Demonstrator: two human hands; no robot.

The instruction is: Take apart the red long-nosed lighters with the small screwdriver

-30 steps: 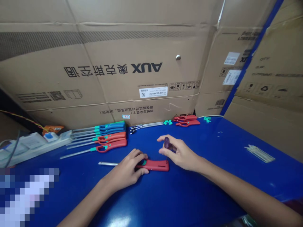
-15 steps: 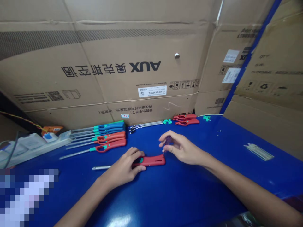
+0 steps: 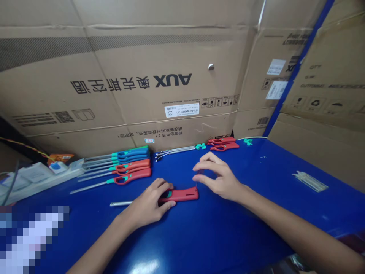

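Note:
A red lighter [image 3: 188, 194] with a metal tube lies on the blue table, its handle end to the right. My left hand [image 3: 152, 199] is closed around the lighter's middle and holds it against the table. Over the handle's right end, my right hand [image 3: 218, 176] pinches a small screwdriver [image 3: 196, 184] between thumb and fingers. The screwdriver stands nearly upright, its thin shaft meeting the hole near the end of the handle. Fingers and blur hide most of its purple grip.
Several lighters [image 3: 132, 176] in red and blue lie in a row at the left, near a power strip [image 3: 37, 182]. Behind are metal tubes [image 3: 179, 150], green pieces [image 3: 200, 146] and red handles [image 3: 225, 146]. Pale sticks [image 3: 310, 181] lie right. Cardboard [image 3: 128, 49] walls the back.
My right hand has turned and its fingers have shifted round the screwdriver, so the purple grip shows less. My left hand and the lighter stay in place.

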